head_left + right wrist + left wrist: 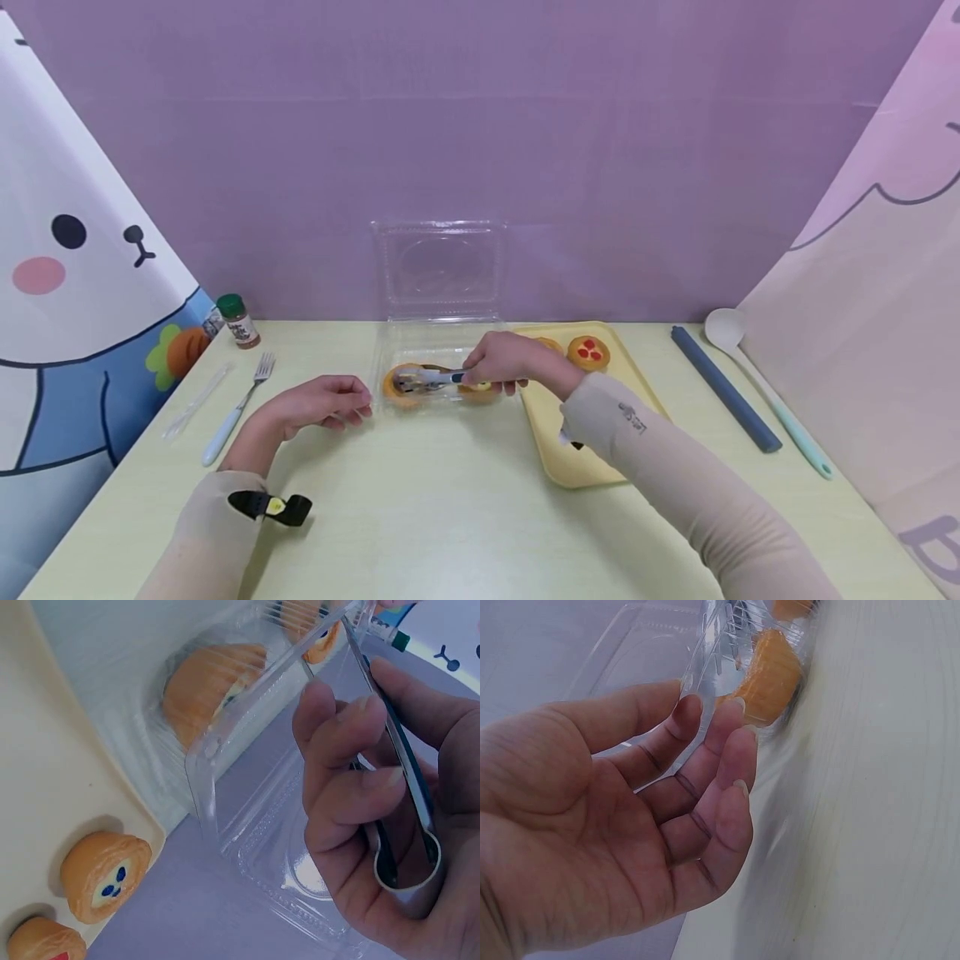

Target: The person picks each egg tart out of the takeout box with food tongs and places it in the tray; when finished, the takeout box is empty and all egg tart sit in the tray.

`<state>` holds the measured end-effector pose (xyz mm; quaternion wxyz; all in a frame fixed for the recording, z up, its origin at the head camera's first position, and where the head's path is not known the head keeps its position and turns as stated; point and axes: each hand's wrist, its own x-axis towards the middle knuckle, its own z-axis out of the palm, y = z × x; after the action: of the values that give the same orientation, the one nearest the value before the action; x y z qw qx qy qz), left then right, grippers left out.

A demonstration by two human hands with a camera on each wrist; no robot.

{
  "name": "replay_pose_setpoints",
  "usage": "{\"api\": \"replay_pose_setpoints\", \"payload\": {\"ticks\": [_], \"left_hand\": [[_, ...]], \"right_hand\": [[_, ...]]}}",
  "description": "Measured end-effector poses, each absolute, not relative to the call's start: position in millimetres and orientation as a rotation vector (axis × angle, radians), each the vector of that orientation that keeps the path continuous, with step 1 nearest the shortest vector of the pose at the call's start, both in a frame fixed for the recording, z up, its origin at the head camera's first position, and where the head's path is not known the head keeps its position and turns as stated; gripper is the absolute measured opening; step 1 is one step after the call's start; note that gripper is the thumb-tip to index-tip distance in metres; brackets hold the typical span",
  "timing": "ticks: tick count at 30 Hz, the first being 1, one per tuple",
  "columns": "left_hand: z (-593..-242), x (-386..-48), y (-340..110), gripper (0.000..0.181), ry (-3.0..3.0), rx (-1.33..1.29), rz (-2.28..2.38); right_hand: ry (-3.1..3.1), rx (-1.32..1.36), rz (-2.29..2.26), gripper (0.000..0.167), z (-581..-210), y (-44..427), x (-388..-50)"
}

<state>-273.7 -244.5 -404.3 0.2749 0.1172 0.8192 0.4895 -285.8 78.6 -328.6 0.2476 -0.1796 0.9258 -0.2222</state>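
My right hand (502,362) grips metal tongs (431,378) with dark handle pads, above a clear plastic container (442,333) whose lid (442,267) stands open. The tongs' head is at the left tart (403,398) in the container; whether it clamps the tart cannot be told. A second tart (214,690) sits at the container's other end, partly hidden by my right hand in the head view. My left hand (322,404) hovers by the container's left side, fingers loosely bent around nothing. Its fingertips (735,705) are close to the container wall; contact is unclear.
A yellow tray (555,442) on the right bears a red-topped tart (588,353) and a blue-dotted tart (109,874). Farther right lie a dark blue bar (726,388) and a spoon (772,392). At left are a green-capped jar (238,321), a fork (238,410) and a clear plastic fork (197,402).
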Motion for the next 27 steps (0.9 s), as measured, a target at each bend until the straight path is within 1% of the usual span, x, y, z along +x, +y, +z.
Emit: {"api": "replay_pose_setpoints", "payload": {"ticks": [8, 14, 21, 27], "left_hand": [[-406.4, -274.2, -246.2, 0.029, 2.204, 0.314, 1.315], [-404.8, -274.8, -245.8, 0.03, 2.197, 0.32, 1.322], [-402.4, -275.5, -245.0, 0.032, 2.198, 0.314, 1.313], [-403.5, -274.4, -246.0, 0.032, 2.197, 0.308, 1.309]], "right_hand": [[2.583, -0.515, -0.63, 0.033, -333.4, 82.6, -281.0], [2.67, -0.534, -0.55, 0.033, -334.6, 84.6, -280.3], [2.752, -0.526, -0.426, 0.039, -333.6, 80.6, -279.3], [2.756, -0.507, -0.376, 0.04, -335.5, 75.5, -277.7]]}}
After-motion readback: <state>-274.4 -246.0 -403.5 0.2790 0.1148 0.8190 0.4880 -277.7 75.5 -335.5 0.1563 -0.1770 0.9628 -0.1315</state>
